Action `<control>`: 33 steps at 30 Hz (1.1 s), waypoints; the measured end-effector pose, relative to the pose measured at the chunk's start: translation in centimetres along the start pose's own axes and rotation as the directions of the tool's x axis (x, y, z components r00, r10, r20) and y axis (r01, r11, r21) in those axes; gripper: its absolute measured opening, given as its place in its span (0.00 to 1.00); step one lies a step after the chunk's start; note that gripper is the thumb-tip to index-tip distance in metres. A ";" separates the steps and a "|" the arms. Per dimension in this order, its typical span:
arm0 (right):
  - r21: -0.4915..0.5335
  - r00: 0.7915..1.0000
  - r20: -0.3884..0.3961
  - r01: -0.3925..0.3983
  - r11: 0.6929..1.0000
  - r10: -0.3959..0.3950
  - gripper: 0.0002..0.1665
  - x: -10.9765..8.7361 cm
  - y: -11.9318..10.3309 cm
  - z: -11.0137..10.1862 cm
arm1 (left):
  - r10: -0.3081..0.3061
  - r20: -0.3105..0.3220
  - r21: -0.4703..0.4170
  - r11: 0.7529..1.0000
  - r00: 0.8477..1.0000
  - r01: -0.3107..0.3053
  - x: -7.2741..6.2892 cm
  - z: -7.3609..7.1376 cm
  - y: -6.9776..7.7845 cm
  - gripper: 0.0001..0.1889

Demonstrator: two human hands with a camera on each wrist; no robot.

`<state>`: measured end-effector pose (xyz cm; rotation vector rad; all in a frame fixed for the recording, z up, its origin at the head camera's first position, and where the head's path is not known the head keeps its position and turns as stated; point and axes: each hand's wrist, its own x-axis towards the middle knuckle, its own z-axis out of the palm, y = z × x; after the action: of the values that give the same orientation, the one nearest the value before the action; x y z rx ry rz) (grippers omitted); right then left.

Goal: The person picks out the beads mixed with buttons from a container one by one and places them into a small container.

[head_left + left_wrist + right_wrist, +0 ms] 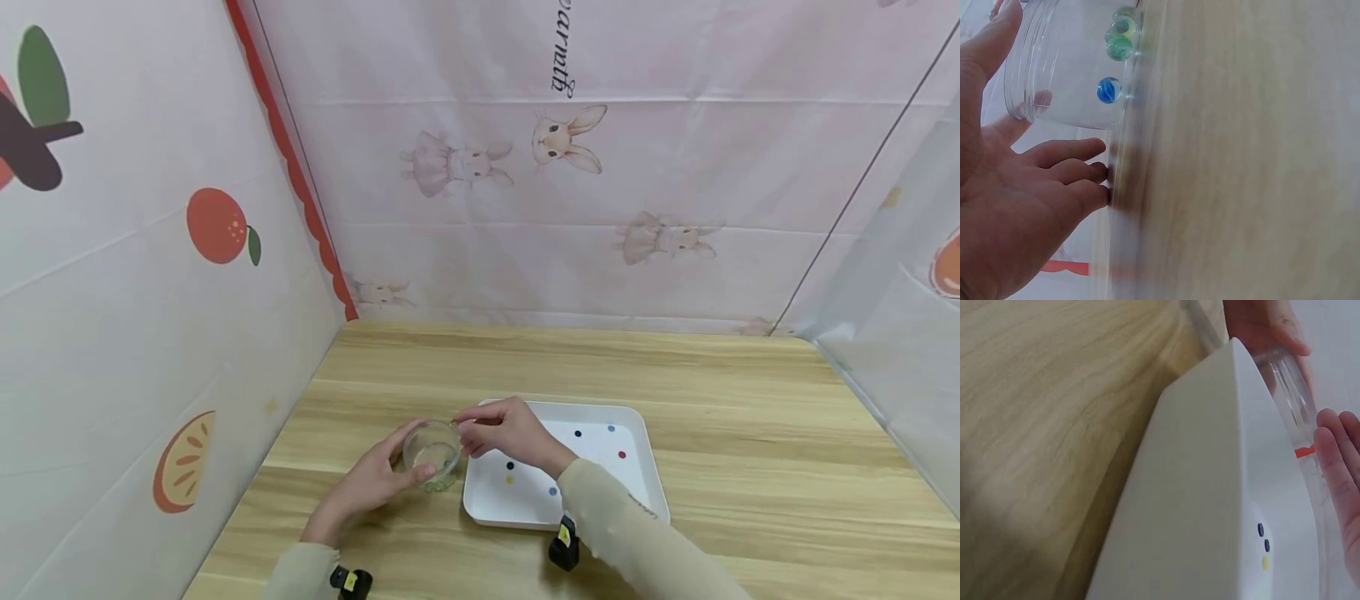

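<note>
My left hand [378, 477] grips a clear jar [417, 463] round its side, thumb at the front. Several glass marbles, green ones and a blue marble [1109, 90], lie at the jar's bottom in the left wrist view. The jar is uncapped and stands low over the wood. My right hand [510, 429] reaches across the tray's far left corner, its thumb and forefinger together at the jar's rim. They pinch a small amber-coloured thing [453, 422]; I cannot tell its kind. In the right wrist view, that hand's other fingers [1333, 456] stretch beside the jar.
A shallow white tray [491, 510] sits right of the jar, partly under my right forearm. Several small round coloured pieces lie spread in it, among them a red piece [622, 455] and a yellow piece [509, 480]. Printed cloth walls border the wooden table [750, 433].
</note>
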<state>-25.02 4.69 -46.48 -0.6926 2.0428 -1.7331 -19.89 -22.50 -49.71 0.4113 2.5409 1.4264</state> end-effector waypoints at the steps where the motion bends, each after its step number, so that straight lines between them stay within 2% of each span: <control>1: -0.002 1.000 0.001 -0.003 1.000 0.003 0.17 0.0 0.0 0.1 | 0.000 0.000 0.000 1.000 1.000 0.000 0.0 0.0 0.0 0.42; 10: 0.001 1.000 0.006 -0.021 1.000 0.021 0.17 0.0 0.6 1.1 | -0.013 0.003 -0.002 1.000 1.000 0.013 0.0 0.2 0.1 0.41; 19: -0.002 0.999 0.005 -0.046 0.999 0.046 0.20 -0.4 1.0 1.4 | 0.000 0.012 -0.010 1.000 1.000 0.000 0.3 0.5 0.2 0.41; 24: -0.010 0.999 -0.002 -0.052 0.999 0.052 0.20 -0.5 1.0 1.4 | -0.016 0.006 -0.018 1.000 1.000 0.016 0.5 0.5 0.1 0.41; 29: -0.089 0.999 -0.019 -0.029 0.996 0.027 0.17 -0.7 0.7 0.9 | -0.022 0.007 -0.029 0.999 1.000 0.022 0.5 0.6 0.1 0.42; 33: -0.174 0.998 -0.067 -0.011 0.985 -0.001 0.15 -0.8 0.2 0.1 | -0.026 0.007 0.008 1.000 1.000 0.026 0.5 0.4 0.3 0.43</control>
<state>-24.30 5.10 -46.72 -0.6895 2.2607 -1.6079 -20.19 -21.89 -49.64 0.3816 2.5377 1.4043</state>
